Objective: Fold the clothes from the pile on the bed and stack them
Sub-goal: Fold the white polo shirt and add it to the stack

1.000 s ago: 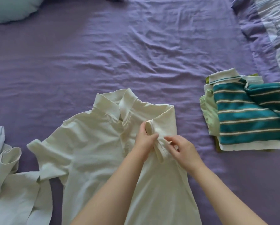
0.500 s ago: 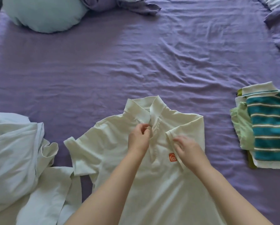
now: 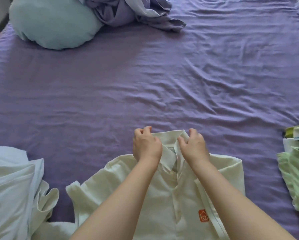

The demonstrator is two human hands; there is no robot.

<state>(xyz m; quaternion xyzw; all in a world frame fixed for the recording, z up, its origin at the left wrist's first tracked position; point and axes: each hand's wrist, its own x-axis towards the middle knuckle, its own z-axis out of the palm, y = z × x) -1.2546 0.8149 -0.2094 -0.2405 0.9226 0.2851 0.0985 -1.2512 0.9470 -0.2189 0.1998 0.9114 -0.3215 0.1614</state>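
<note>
Both hands, left hand (image 3: 146,146) and right hand (image 3: 193,146), seem to pinch the collar (image 3: 167,153) of the white polo (image 3: 164,196) lying on the bed (image 3: 145,84). An uneven tug could skew the placket or undo the folded right sleeve.

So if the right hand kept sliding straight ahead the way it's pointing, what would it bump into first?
Probably nothing soon. The right hand points away from the person, past the collar of the white polo shirt. Beyond that lies only bare purple bedsheet as far as the picture shows, though depth is hard to judge.
</note>
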